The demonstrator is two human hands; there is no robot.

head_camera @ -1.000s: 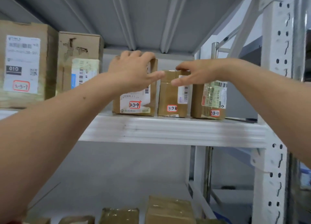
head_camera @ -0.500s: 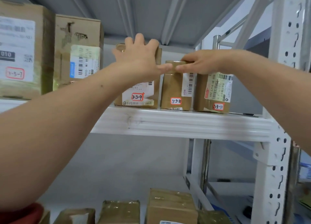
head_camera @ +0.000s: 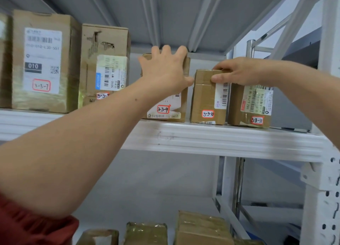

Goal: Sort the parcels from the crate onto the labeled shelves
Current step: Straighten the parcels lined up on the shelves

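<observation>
From the head camera, both bare arms are reaching up and away to the upper shelf (head_camera: 220, 140). The left arm is stretching diagonally from the near left, a red sleeve (head_camera: 27, 226) bunching at its near end. The left hand (head_camera: 165, 70) is lying spread against the front of the 3-3-9 box (head_camera: 176, 105), palm flat on the cardboard, straight fingers reaching past the top edge and gripping nothing. Its thumb is pointing right, its tip touching the left edge of the 3-3-10 box (head_camera: 204, 97).

The right arm is coming in from the right, level with the box tops. The right hand (head_camera: 239, 71) is pinching the top of the 3-3-10 box, with the thumb pressing on the front face and the fingers curling over the top.

The 3-3-10 box is standing upright on the shelf, close between the 3-3-9 box on its left and the 3-3-11 box (head_camera: 248, 106) on its right. Further left, the taller 3-3-7 box (head_camera: 42, 60) and 3-3-8 box (head_camera: 104, 60) are standing side by side.

On the lower shelf, at the near edge of the view, three taped parcels (head_camera: 202, 228) are sitting in a row, only their tops showing. A white perforated post (head_camera: 327, 116) is rising at the far right.
</observation>
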